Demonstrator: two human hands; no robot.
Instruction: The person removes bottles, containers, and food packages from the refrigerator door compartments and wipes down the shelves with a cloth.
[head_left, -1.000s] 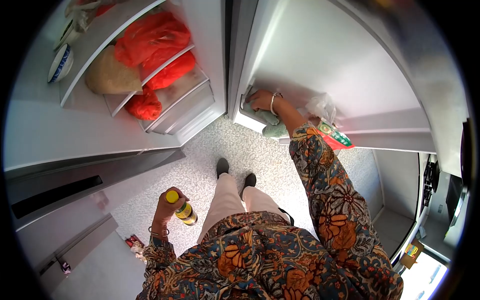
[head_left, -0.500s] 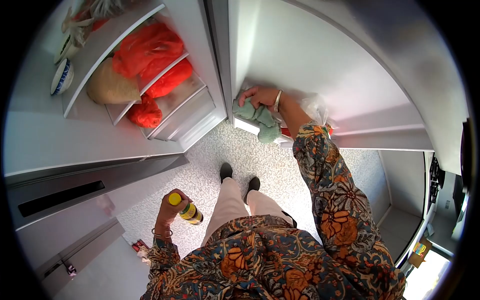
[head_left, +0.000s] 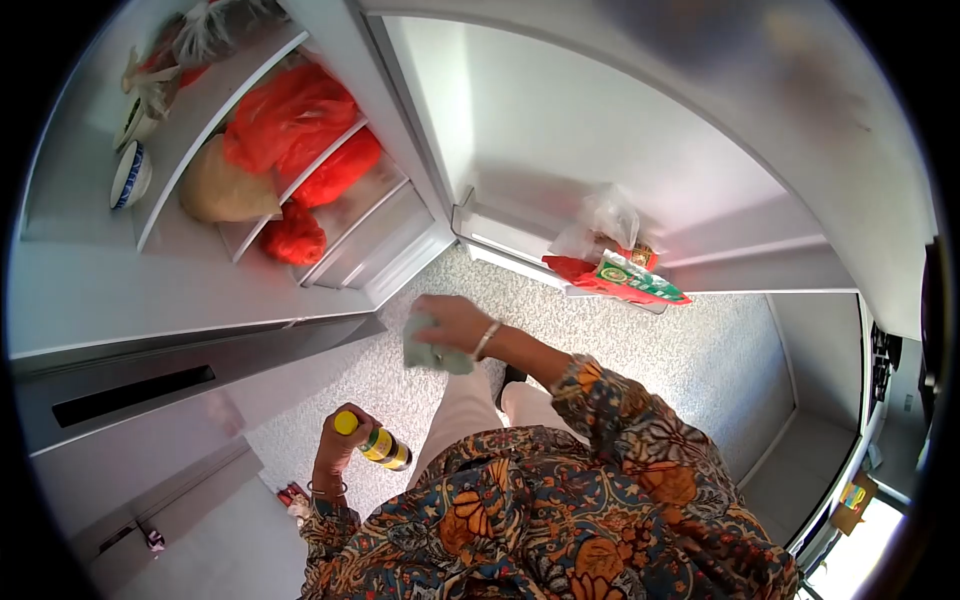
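My left hand (head_left: 343, 437) is closed round a dark bottle (head_left: 386, 450) with a yellow cap and a yellow-green label, held low at my left side. In my right hand (head_left: 455, 325) is a bunched grey-green cloth (head_left: 425, 345), held over the floor in front of my legs. Ahead and to the right of that hand, the door shelf (head_left: 500, 243) of the open refrigerator holds red and green packets (head_left: 625, 278) and a clear plastic bag (head_left: 605, 217).
On the left, the refrigerator's inner shelves (head_left: 215, 110) hold red plastic bags (head_left: 290, 115), a tan bundle (head_left: 225, 180) and a blue-white bowl (head_left: 130, 175). The open door (head_left: 600, 110) stands ahead and right. Speckled floor (head_left: 700, 340) lies below.
My right hand has drawn back from the door shelf toward my body, bringing the cloth with it. The packets on the shelf show more fully. My left hand still holds the bottle.
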